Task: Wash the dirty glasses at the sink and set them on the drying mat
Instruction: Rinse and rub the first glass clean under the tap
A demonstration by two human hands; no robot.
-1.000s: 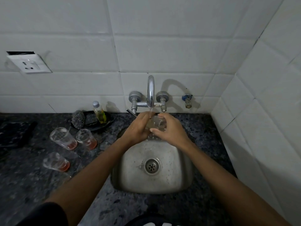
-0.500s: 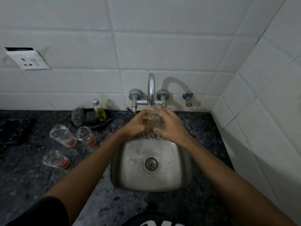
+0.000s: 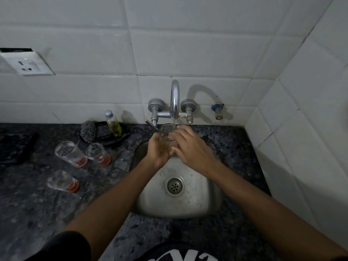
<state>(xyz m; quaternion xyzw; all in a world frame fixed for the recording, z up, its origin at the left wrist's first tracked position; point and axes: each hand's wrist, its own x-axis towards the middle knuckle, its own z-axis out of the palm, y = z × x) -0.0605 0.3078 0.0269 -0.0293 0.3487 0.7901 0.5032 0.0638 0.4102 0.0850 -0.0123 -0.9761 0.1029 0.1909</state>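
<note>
A clear glass (image 3: 166,131) sits between both hands under the running tap (image 3: 175,102), above the steel sink (image 3: 180,202). My left hand (image 3: 157,149) grips it from the left; my right hand (image 3: 190,146) wraps its right side with fingers across it. Water falls into the glass's mouth. Three dirty glasses with red dregs stand on the counter to the left: one at the back left (image 3: 69,154), one beside it (image 3: 98,155), one nearer (image 3: 62,181). A dark mat (image 3: 15,147) lies at the far left.
A steel scrubber (image 3: 88,131) and a small bottle of yellow liquid (image 3: 113,123) sit on a dark dish behind the glasses. A wall socket (image 3: 28,64) is at the upper left. Tiled wall closes the right side. A small valve (image 3: 218,111) sticks out right of the tap.
The glass has risen and tilted so its open mouth now shows under the stream. Both hands stay wrapped on it, shifting slightly around it.
</note>
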